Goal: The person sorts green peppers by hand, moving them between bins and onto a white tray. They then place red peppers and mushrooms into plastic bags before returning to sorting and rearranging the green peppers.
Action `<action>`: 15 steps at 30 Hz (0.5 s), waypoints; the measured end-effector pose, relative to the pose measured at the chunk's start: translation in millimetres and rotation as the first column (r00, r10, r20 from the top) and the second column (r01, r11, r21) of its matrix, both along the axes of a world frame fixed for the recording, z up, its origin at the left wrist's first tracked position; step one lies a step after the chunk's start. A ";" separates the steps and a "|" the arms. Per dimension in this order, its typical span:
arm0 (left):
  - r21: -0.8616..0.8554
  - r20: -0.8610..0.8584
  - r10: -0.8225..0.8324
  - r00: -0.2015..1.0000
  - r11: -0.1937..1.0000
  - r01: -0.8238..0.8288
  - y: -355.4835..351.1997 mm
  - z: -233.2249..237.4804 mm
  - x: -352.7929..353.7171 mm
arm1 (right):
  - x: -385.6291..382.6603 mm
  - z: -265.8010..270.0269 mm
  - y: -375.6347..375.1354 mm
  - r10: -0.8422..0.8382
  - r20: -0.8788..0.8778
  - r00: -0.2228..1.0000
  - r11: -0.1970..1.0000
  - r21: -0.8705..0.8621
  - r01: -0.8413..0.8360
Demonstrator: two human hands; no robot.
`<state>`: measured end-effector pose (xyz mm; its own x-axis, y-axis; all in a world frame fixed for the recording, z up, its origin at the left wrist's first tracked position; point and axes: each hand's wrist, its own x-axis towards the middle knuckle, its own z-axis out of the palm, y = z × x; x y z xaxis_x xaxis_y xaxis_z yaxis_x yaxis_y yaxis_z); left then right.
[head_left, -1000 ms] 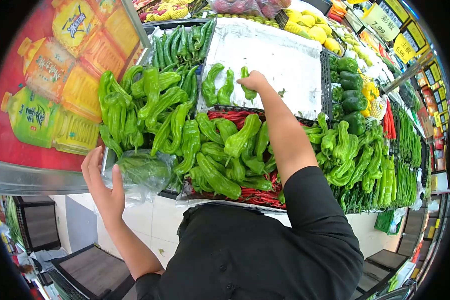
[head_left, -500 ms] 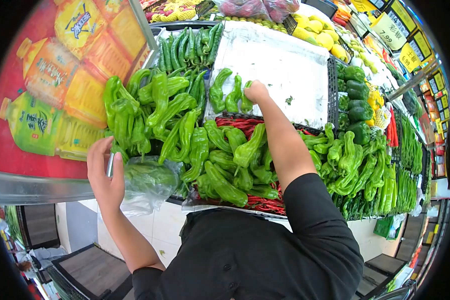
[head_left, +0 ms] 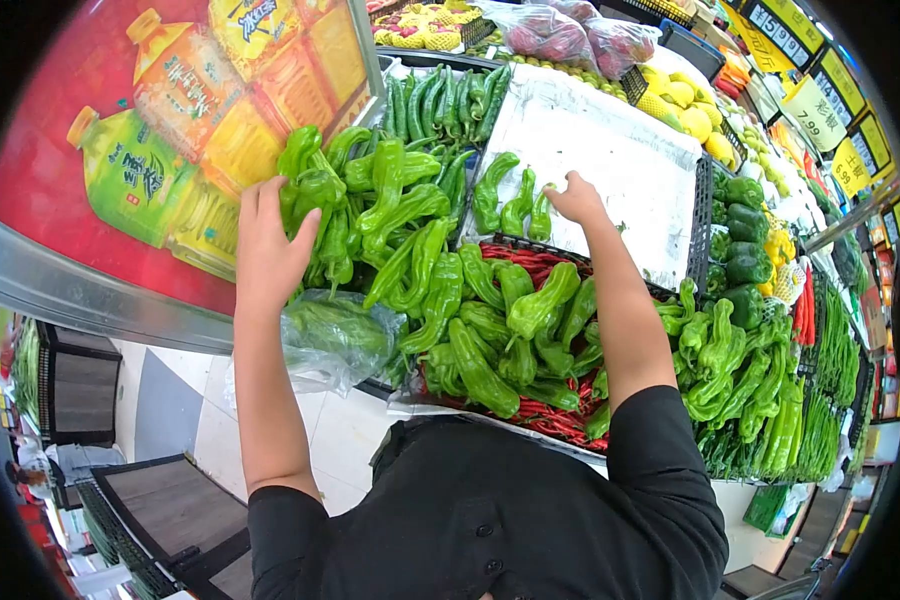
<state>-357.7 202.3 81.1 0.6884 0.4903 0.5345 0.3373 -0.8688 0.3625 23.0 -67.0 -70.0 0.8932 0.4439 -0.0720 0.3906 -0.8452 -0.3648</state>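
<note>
My left hand (head_left: 273, 240), thumb and fingers apart, reaches to the left end of a heap of long green peppers (head_left: 378, 205). Its fingertips are right at a wrinkled green pepper (head_left: 315, 190). Over the white-lined tray (head_left: 610, 130), my right hand (head_left: 582, 203) has its thumb and forefinger apart beside a small green pepper (head_left: 540, 217). That pepper stands in a short row with two others, a middle pepper (head_left: 517, 203) and a larger curved pepper (head_left: 492, 190), along the tray's left side. Some of my right fingers are hidden behind the hand.
Green peppers (head_left: 485, 365) lie over red chillies (head_left: 555, 417) in front of me. A clear plastic bag (head_left: 338, 335) of greens sits below my left hand. A drink-poster panel (head_left: 185, 150) borders the left; dark bell peppers (head_left: 748, 243) are right of the tray.
My left hand has moved up and forward from the heap's lower edge to its left end. My right hand has opened off the third pepper, which stays in the row. The view has shifted.
</note>
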 end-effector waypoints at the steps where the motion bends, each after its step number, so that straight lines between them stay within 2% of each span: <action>1: 0.086 0.008 -0.010 1.000 0.996 0.009 0.7 0.1 4.2 | -2.8 8.6 -3.5 -0.002 -0.019 1.000 0.995 0.104 0.004; 4: 0.091 -0.190 0.102 0.976 0.992 -0.086 -10.8 10.2 17.1 | -22.6 42.6 -13.0 0.038 -0.041 0.998 0.962 0.272 -0.026; 7: 0.201 -0.168 0.160 0.973 0.972 -0.125 -3.3 -1.1 26.2 | -40.1 59.7 -17.1 0.076 -0.015 0.997 0.911 0.407 -0.063; 10: 0.198 -0.131 0.140 0.981 0.974 -0.112 -6.3 -0.9 24.7 | -56.1 73.2 -17.4 0.169 -0.031 0.985 0.833 0.538 -0.126; 13: 0.086 0.043 0.102 0.994 0.991 -0.106 -26.8 17.4 12.4 | -79.8 89.7 -14.3 0.270 -0.022 0.963 0.742 0.641 -0.194; 15: 0.103 0.122 0.036 0.992 0.993 -0.049 -46.1 39.4 2.5 | -103.8 105.8 -10.0 0.361 -0.025 0.932 0.689 0.681 -0.249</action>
